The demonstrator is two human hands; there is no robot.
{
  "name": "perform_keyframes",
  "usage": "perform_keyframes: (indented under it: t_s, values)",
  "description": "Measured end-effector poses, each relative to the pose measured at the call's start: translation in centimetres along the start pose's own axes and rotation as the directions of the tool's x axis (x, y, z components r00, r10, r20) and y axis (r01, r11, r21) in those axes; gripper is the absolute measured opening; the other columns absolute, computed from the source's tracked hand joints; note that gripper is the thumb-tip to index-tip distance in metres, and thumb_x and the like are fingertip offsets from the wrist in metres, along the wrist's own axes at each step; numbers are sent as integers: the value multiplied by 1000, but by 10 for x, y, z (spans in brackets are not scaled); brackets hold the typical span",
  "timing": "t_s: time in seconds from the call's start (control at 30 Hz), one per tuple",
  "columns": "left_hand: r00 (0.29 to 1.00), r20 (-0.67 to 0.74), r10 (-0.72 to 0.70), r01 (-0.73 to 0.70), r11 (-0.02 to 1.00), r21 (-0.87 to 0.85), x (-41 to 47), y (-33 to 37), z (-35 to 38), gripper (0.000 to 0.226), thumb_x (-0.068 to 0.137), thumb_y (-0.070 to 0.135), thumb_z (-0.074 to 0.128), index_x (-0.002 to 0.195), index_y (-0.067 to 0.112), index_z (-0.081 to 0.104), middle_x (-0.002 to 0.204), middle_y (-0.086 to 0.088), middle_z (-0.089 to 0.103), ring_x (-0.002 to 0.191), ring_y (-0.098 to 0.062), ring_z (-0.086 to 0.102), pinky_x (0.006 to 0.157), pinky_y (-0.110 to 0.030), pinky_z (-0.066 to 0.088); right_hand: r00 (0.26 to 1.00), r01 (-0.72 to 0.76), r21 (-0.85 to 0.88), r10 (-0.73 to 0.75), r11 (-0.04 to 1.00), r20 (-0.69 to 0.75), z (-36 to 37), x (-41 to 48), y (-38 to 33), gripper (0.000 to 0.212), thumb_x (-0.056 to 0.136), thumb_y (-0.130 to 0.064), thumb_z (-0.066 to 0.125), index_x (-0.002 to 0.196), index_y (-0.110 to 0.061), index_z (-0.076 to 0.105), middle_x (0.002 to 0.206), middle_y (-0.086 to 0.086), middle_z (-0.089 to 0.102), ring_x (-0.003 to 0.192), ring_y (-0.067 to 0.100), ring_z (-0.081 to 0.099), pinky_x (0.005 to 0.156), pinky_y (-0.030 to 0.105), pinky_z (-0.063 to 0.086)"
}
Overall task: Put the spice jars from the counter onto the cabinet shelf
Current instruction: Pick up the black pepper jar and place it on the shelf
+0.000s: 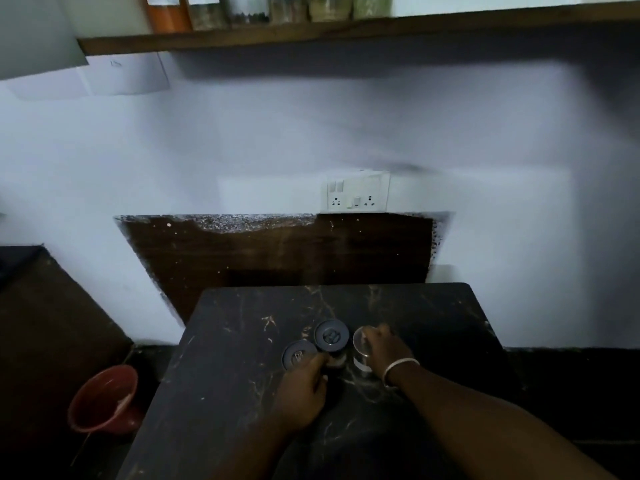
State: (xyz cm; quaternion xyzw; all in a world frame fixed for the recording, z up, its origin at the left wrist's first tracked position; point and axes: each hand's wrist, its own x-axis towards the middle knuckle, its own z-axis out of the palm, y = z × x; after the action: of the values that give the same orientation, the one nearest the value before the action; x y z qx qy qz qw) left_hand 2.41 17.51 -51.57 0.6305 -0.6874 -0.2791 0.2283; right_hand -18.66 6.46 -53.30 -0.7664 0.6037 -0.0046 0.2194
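Observation:
Three spice jars stand close together on the dark marble counter [242,341]. Two have grey lids: the left jar [298,353] and the middle jar [331,335]. The right jar [361,344] is clear with a pale lid. My left hand [304,393] has its fingers curled around the left grey-lidded jar. My right hand [384,348], with a white bangle on the wrist, grips the right clear jar from its right side. The wooden shelf [450,24] runs along the top and holds several jars [247,8] on its left part.
A white wall with a switch and socket plate [358,195] rises behind the counter. A dark wooden panel [277,251] sits below the plate. A red bucket [104,400] stands on the floor at the left. A grey cabinet edge [34,32] is at the top left.

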Motion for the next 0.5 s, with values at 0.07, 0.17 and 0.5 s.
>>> perform_keyframes:
  t_s: [0.07,0.17,0.5]
  values:
    - [1000,-3,14,-14,1000,24,3,3,4,36,100,20,57,131,38,59,120,27,56,109,9,54,95,-15,45,1000,8,-7,-8,1000,-2,5,-7,3,62,92,-45,66,145,-26,42,145,13,42,123,36,56,102,41,49]
    - [999,14,50,-50,998,-34,8,10,12,41,97,13,60,132,35,61,127,23,60,117,9,54,105,-20,46,999,-5,-35,7,999,54,18,-20,11,90,83,-60,68,156,-28,27,153,11,36,127,37,55,103,43,49]
    - [1000,-2,27,-26,956,-292,12,34,14,25,108,38,52,127,30,66,116,11,73,108,-6,68,97,-39,57,969,-12,230,-45,973,241,-53,-67,-16,54,56,-56,74,101,-27,67,105,-3,64,94,20,65,85,42,60]
